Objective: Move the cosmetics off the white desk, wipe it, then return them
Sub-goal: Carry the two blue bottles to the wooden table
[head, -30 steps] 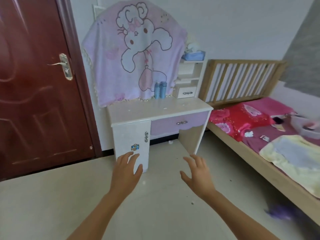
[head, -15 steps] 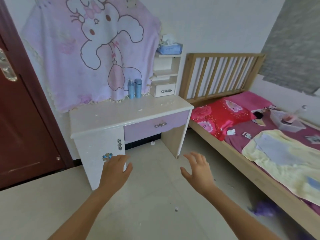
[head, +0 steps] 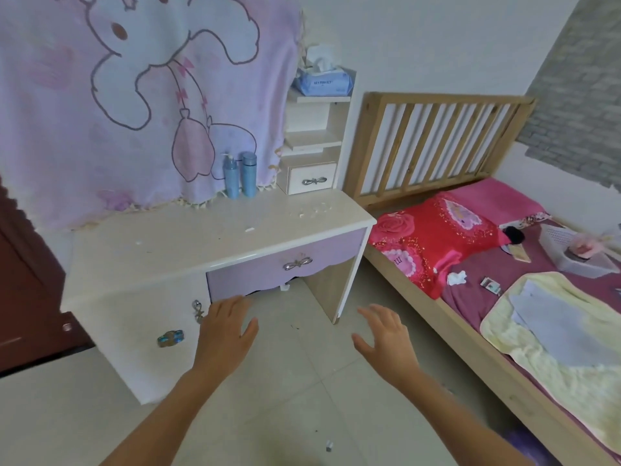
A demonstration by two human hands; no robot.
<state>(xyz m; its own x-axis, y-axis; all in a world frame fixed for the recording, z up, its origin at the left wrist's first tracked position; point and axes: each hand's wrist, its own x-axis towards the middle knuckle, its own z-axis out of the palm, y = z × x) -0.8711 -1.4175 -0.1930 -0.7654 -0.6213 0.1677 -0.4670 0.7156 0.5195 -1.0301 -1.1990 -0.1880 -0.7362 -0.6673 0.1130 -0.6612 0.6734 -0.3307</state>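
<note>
A: Hands?
B: Left hand (head: 225, 334) and right hand (head: 386, 338) are both out front, palms down, fingers spread and relaxed, holding nothing. Both are over the tiled floor (head: 295, 371), short of the white desk (head: 215, 237). The left one shows just below the purple drawer (head: 255, 277).
A: Cosmetics?
B: Two blue bottles stand upright at the back of the desk top, side by side: pump bottle (head: 231, 178) on the left, capped bottle (head: 249, 174) on the right. Can't tell if they touch. They stand against the rabbit blanket (head: 67, 129) hanging behind, just left of the small drawer unit (head: 311, 179).
A: Edges, clearance?
B: The desk top's front edge is rounded and overhangs the drawer. The desk's right end is close beside the wooden bed frame (head: 447, 98), with a narrow strip of floor between them. The dark red door (head: 23, 297) is near the cabinet side. There is open floor in front of the desk and in the kneehole. White flecks lie on the top, thickest near the right back corner.
A: Text?
B: The blue tissue pack (head: 324, 83) on the top shelf has one printed line, too blurred to read. Bottle labels: can't tell. The sticker (head: 170, 338) on the cabinet door is too small to make out.
</note>
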